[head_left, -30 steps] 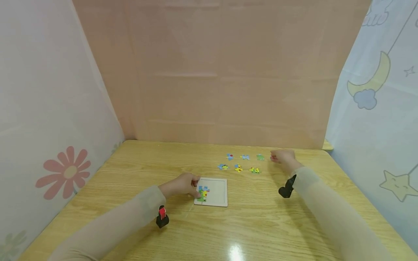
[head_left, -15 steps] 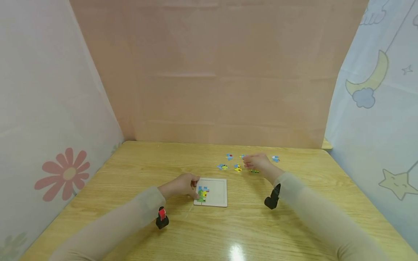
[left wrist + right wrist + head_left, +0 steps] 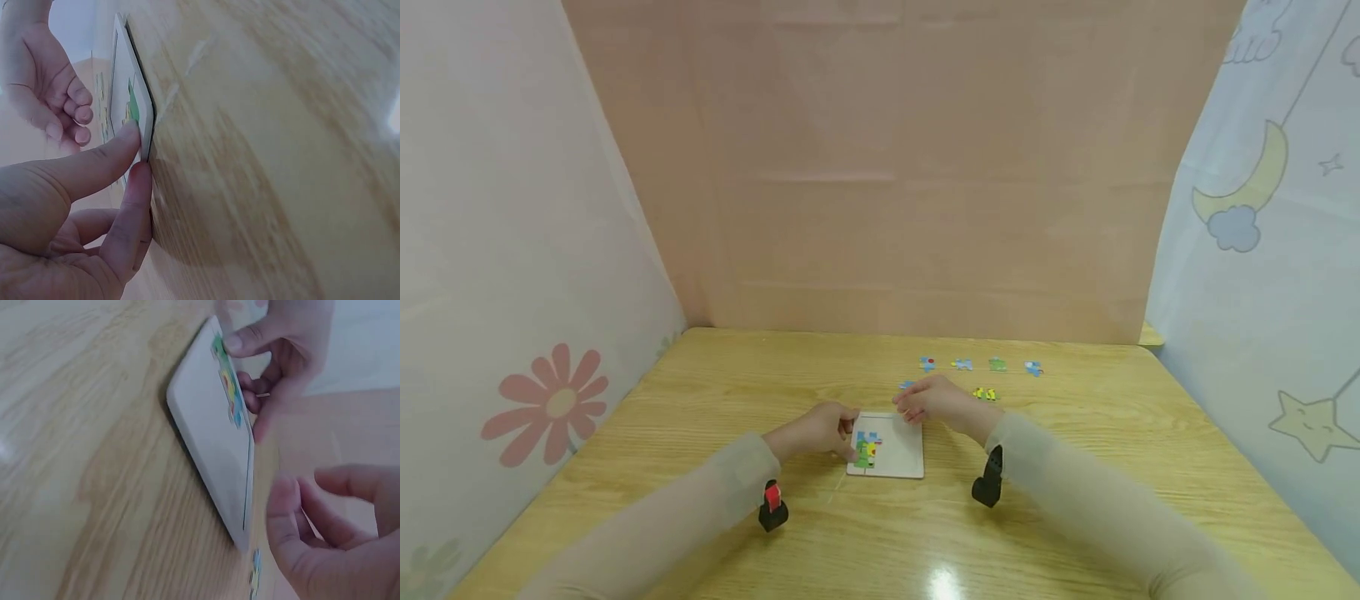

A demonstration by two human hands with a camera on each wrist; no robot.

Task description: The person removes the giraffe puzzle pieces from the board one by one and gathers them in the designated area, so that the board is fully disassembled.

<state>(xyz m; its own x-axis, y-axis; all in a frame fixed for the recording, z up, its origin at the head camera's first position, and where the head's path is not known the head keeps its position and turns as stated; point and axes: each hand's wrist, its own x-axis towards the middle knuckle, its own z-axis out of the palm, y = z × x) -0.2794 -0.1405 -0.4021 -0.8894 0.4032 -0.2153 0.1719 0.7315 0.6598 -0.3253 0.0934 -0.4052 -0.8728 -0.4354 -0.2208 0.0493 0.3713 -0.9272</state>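
Observation:
My left hand (image 3: 816,429) pinches the left edge of a square white puzzle tray (image 3: 901,454), thumb on top and fingers at its side. Along the tray's left side lie joined green, yellow and blue jigsaw pieces (image 3: 867,448), partly beneath the thumb. Over the tray's far right corner hovers my right hand (image 3: 936,400), its fingers loosely bent. In the right wrist view a gap shows between the thumb and fingers (image 3: 284,497), with nothing in it. The left wrist view shows the tray (image 3: 145,119) edge-on with the left thumb (image 3: 119,147) pressing it.
Loose jigsaw pieces lie beyond the tray: a blue one with a red dot (image 3: 928,364), a pale blue one (image 3: 963,364), a green one (image 3: 997,364), a blue-and-white one (image 3: 1033,367) and a yellow one (image 3: 986,393). Another blue piece (image 3: 907,384) is partly covered by my right hand.
My right hand has come left and nearer, from the far right of the loose pieces to the tray's corner, leaving a blue-and-white piece at the row's right end. The left hand stays put.

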